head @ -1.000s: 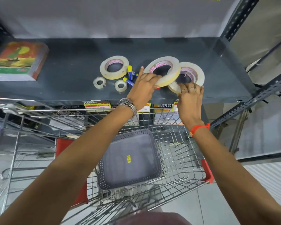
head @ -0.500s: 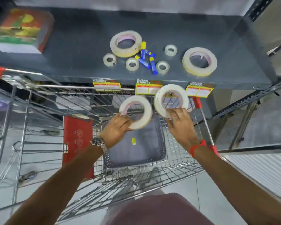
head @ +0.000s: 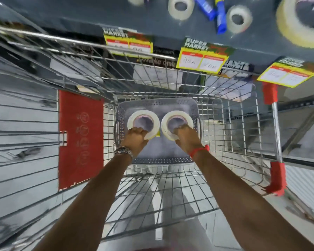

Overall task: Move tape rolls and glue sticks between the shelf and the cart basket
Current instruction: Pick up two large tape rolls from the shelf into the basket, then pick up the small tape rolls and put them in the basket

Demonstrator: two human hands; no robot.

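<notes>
Both my arms reach down into the wire cart. My left hand grips a large cream tape roll, and my right hand grips a second large roll. The two rolls lie side by side, low inside the grey perforated basket on the cart floor. Up on the dark shelf a third large roll stays at the top right, with two small rolls and blue glue sticks between them.
The wire cart's front rim runs just under the shelf edge. Yellow price tags hang from the shelf. A red child-seat flap stands left of the basket. Red corner guards mark the cart's right side.
Both hands lifted a large tape roll each off the shelf, carried them down past the cart rim and now hold them low inside the grey basket. The view has tilted downward.
</notes>
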